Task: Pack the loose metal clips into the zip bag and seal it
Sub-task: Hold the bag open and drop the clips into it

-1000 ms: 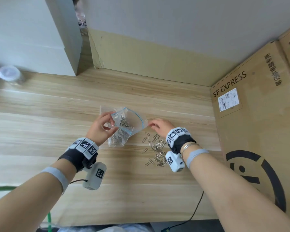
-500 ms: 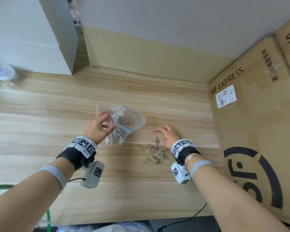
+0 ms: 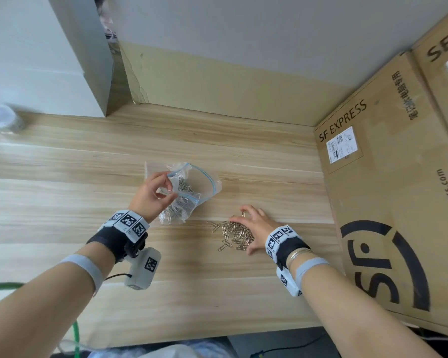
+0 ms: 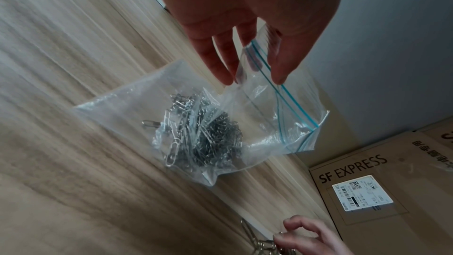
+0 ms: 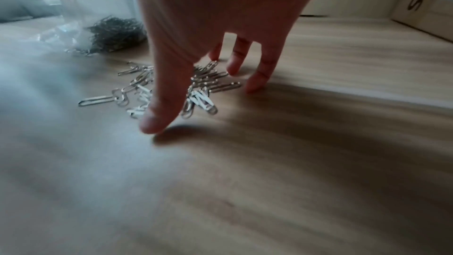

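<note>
Left hand (image 3: 150,195) pinches zip bag (image 3: 192,187) rim | right hand (image 3: 256,226) spread, covering part of clips (image 3: 230,235)

— Head view? Looked down and forward from above the tabletop (image 3: 62,202), wide, taking in both forearms, the wall behind and the cardboard box (image 3: 388,202) at right.

— Left wrist view? Sat close behind the left hand (image 4: 245,7), aimed along the fingers (image 4: 215,61) at the zip bag (image 4: 122,108), tilted, with the box label beyond.

— Right wrist view? Hung low and near behind the right hand (image 5: 208,16), faced across the loose clips (image 5: 137,84), blurred in front.

— Shared ground? Bag, clips and tabletop seen in all three; right fingertips caught at the left wrist view's bottom edge.
</note>
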{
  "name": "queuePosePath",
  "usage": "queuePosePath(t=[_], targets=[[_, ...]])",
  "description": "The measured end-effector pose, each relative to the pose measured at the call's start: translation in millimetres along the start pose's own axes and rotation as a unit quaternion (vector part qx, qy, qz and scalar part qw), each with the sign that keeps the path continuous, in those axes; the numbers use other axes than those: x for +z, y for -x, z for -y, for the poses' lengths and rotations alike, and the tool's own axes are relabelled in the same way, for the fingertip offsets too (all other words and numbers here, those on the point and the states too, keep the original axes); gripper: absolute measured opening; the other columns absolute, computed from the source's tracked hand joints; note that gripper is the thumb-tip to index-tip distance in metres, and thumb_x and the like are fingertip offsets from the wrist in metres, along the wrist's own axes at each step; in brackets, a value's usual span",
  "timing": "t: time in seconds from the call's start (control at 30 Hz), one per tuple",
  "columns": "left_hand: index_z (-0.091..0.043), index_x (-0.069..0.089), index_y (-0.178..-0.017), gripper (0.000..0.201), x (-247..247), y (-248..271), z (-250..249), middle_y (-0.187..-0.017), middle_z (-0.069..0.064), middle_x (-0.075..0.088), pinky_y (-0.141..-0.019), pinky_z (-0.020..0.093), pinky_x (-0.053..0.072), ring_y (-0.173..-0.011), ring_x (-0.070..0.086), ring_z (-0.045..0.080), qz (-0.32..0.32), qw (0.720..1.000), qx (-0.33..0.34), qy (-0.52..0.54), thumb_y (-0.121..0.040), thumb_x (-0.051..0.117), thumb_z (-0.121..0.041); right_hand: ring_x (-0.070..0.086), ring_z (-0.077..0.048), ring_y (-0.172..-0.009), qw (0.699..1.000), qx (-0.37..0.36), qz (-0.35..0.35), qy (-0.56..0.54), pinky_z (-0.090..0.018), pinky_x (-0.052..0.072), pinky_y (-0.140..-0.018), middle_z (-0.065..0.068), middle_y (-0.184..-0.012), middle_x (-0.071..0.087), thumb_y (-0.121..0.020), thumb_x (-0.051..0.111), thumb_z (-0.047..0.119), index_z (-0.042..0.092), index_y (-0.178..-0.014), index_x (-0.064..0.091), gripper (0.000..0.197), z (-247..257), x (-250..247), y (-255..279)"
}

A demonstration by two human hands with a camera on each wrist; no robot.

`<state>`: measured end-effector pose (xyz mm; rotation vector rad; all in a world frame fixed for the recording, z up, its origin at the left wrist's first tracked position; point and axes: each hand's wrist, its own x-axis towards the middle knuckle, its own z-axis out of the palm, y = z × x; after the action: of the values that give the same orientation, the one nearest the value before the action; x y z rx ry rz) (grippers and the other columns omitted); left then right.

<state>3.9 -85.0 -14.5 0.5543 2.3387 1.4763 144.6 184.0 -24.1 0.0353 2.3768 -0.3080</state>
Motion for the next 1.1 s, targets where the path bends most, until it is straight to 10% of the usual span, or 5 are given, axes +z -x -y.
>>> queuePosePath(t=[0.43,0.83,1.1], targets=[[-0.017,0.047,-0.068,0.024,8,1,0,-0.113,0.002,0.049,-0.073,0.005,0.048,-0.105,0.054,0.020,0.001,1.000,0.006,0.009,-0.078,0.063,-0.003,0.047,-0.021,-0.112,0.992,-0.045,-0.075,-0.094,-0.031,0.037,-0.098,-0.004,-0.121,0.051,-0.082,0.064,0.012,0.015,-0.104,0.064,0.022,10,3,-10],[-0.020,0.046,-0.067,0.026,10,1,-2,-0.115,0.001,0.049,-0.077,0.022,0.050,-0.096,0.057,0.020,-0.001,1.000,0.001,0.020,-0.079,0.063,-0.004,0.061,-0.022,-0.089,0.973,-0.035,-0.125,-0.189,-0.036,0.047,-0.091,-0.011,-0.097,0.066,-0.079,0.067,0.005,0.003,-0.087,0.071,0.009,15,-4,-13],[-0.019,0.047,-0.068,0.025,11,1,-3,-0.113,-0.001,0.048,-0.073,0.006,0.049,-0.098,0.055,0.018,0.000,1.000,0.014,0.010,-0.078,0.064,-0.004,0.057,-0.007,-0.074,0.944,-0.079,-0.218,-0.235,-0.010,0.047,-0.070,-0.007,-0.094,0.067,-0.083,0.062,0.009,0.005,-0.089,0.069,0.010,48,-75,-1]])
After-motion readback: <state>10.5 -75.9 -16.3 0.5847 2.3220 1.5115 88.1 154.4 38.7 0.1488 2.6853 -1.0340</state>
